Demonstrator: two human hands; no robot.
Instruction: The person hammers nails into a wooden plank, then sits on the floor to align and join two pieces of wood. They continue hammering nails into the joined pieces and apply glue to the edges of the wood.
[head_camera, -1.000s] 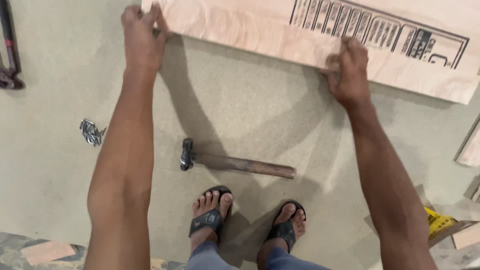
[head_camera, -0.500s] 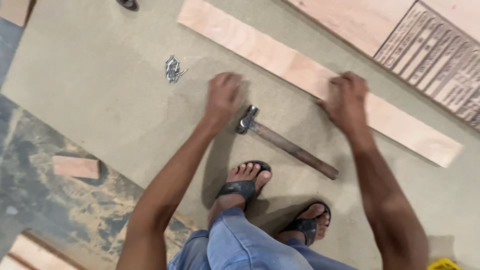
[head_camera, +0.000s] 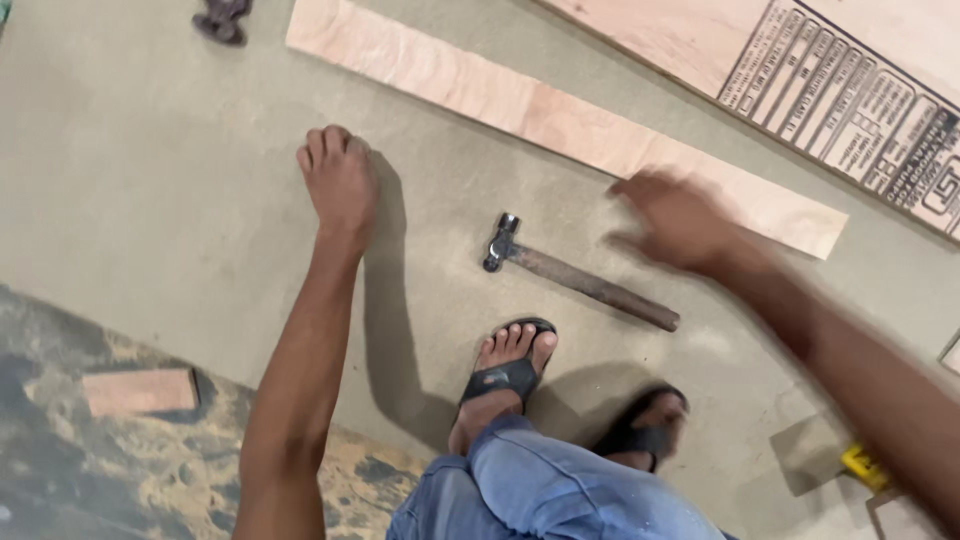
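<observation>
Hammer (head_camera: 575, 275) lies flat on the grey floor (head_camera: 150, 200), its metal head toward the left hand and its wooden handle running down to the right, ending near the right wrist. Nothing touches it. Just above it a long narrow plank (head_camera: 560, 125) slants across the floor from upper left to lower right.

Right hand (head_camera: 675, 220) hovers over the lower end of that plank, just above the hammer's handle. It is blurred; its fingers look spread and it grips nothing, though whether it touches the plank cannot be told.

Left hand (head_camera: 340, 180) is well to the left of the hammer's head, knuckles up and fingers curled under against the floor; whether it encloses anything cannot be told.

Below the hammer stand two feet in black sandals (head_camera: 505, 375), with blue jeans (head_camera: 560, 485) at the bottom edge.

Beyond the plank, in the upper right corner, lies a wide board (head_camera: 700, 40) with a printed black panel. A dark tool (head_camera: 222, 18) sits at the top edge, left of the plank's end. At lower left the floor is stained dark, and a small wood block (head_camera: 140, 392) rests there. A yellow object (head_camera: 865, 465) shows at lower right, partly hidden by the right arm.
</observation>
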